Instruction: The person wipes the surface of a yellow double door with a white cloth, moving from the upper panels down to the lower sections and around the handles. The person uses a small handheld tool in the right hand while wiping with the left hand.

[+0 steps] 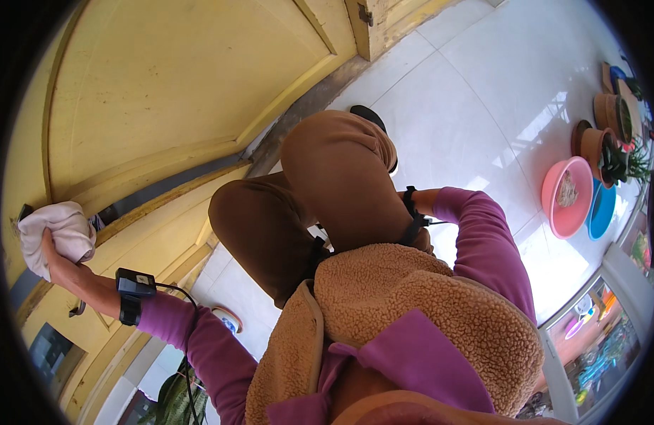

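Observation:
My left hand (pixel 51 249) is stretched out to the far left and holds a bunched pale pinkish-white cloth (pixel 69 228). The cloth lies against the yellow panelled wooden door (pixel 194 79), beside a small dark fitting (pixel 25 211) near its edge. A black device is strapped to my left wrist, and its cable runs down along the sleeve. On the other side, my right arm reaches down beside my bent right leg. The wrist with a black band (pixel 410 200) shows, but the leg hides most of the right hand, so its grip is not visible.
Another yellow door leaf (pixel 146 249) with a metal handle (pixel 77 309) stands below a dark gap. On the glossy tiled floor (pixel 465 106) at right are a pink basin (pixel 551 199) with something pale inside, a blue basin (pixel 603 210) and potted plants (pixel 592 149). A blue-and-white pot (pixel 227 320) stands behind my left arm.

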{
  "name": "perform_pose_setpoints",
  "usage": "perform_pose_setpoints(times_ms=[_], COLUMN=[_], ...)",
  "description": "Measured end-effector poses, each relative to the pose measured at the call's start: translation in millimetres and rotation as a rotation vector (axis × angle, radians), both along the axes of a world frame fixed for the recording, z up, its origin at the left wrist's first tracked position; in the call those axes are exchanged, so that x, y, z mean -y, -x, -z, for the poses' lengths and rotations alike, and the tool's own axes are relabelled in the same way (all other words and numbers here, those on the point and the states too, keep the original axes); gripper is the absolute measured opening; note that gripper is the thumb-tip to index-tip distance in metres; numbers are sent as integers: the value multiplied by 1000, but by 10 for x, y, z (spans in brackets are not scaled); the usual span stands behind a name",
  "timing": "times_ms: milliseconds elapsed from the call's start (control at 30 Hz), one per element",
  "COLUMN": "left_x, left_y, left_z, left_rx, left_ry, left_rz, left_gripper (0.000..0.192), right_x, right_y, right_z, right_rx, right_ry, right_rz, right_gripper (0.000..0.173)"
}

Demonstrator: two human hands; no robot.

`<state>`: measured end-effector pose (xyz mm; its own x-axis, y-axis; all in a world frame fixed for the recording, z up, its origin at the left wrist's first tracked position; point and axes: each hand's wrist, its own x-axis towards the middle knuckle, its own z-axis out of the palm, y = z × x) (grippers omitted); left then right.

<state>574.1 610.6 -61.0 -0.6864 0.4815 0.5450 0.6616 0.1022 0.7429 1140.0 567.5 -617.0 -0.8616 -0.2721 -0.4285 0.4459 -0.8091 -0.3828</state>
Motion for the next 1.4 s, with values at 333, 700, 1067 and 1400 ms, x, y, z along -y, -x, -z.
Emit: perform_pose_setpoints(times_ms=[333,700,1067,1400], left_x=[110,157,292,312], left_y=[-581,-935,-1039,-1051], left_z=[124,167,243,169], left_rx=[-140,-83,-204,-57], left_ry=[-151,-171,-117,-190], left_rz=[-144,-241,-410,-285], left_gripper=[27,34,40,48], right_x=[-98,-125,-268,-705], right_y=[-40,-89,-176,-432], right_z=[-20,-29,73,26], right_rx=[19,16,8,30], right_ry=[-3,-35,-45,-101], right_rz=[-167,-210,-235,-340], right_gripper=[23,22,22,22])
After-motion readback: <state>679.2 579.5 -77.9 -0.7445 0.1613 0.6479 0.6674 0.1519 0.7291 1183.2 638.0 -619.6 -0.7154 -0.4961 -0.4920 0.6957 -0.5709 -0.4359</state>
